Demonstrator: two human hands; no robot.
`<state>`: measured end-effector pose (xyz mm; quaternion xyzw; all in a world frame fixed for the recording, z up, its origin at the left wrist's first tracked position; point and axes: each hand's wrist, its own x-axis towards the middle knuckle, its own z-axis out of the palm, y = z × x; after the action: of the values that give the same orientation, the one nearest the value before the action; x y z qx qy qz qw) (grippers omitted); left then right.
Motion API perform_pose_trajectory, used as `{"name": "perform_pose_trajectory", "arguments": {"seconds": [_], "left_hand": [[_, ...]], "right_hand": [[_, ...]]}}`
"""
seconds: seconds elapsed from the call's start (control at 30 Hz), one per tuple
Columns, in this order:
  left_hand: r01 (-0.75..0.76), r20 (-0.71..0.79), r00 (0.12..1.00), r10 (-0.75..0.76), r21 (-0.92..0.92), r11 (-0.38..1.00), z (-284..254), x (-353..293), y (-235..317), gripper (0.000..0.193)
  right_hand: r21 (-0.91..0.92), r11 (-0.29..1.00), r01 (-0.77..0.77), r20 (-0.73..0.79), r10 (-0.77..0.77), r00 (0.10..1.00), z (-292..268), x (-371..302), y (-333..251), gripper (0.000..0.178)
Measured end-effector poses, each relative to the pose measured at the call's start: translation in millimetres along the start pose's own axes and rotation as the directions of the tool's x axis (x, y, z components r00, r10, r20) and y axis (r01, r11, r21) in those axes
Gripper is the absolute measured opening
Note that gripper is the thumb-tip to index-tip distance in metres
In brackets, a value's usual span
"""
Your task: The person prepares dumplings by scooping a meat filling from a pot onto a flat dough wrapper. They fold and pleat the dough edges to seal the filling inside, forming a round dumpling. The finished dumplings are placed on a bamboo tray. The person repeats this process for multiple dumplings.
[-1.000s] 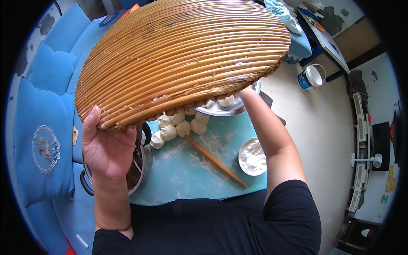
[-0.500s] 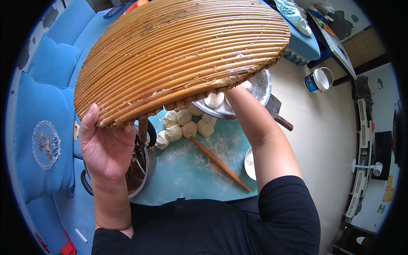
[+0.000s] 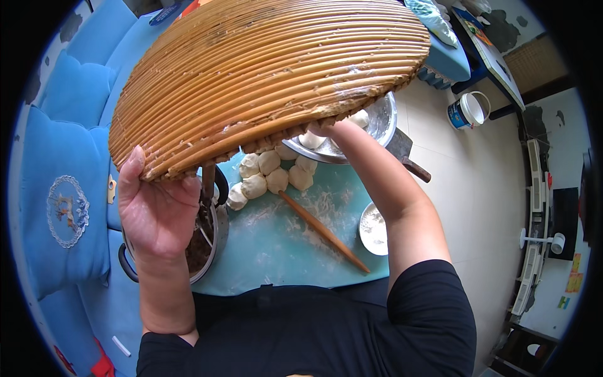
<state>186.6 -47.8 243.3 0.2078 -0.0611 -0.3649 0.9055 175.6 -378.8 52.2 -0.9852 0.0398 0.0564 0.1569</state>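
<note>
Tray of ridged golden-brown stalks (image 3: 270,75), round-edged, fills the frame's upper middle, its stalks slanting up rightward from the left hand (image 3: 160,213), which clamps the lower-left edge, thumb uppermost; the right hand (image 3: 325,129) is mostly hidden behind the near rim, its grip more than I can tell. Lower down, off-white dough balls (image 3: 276,180) and a tapered wooden rolling pin (image 3: 323,231) lie on a floury turquoise tabletop (image 3: 270,254); blue fabric sofa (image 3: 91,327) at left, cream tiled floor (image 3: 471,220) at right

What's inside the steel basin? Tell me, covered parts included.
White dough balls lie in the steel basin, bare metal showing toward its right side. The slatted reed tray and the right forearm cover other parts, so any more dough there cannot be seen.
</note>
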Motion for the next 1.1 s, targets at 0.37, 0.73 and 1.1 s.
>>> {"name": "perform_pose_trajectory", "arguments": {"seconds": [0.37,0.73,1.1], "left_hand": [[-0.011,0.009,1.0,0.011,0.014,1.0,4.7,-10.6,-2.8,0.031],[0.034,0.143,0.989,-0.025,-0.059,0.998,-5.8,-11.2,-4.2,0.035],[-0.043,-0.045,0.998,0.044,0.005,0.999,-0.1,-5.2,-1.3,0.035]], "right_hand": [[0.011,0.992,-0.122,0.184,0.118,0.976,-20.5,-66.4,-39.2,0.043],[0.062,0.972,-0.225,-0.138,0.232,0.963,8.1,-79.0,34.7,0.055],[-0.024,0.824,-0.567,-0.001,0.567,0.824,-28.2,-39.9,65.2,0.034]]}}
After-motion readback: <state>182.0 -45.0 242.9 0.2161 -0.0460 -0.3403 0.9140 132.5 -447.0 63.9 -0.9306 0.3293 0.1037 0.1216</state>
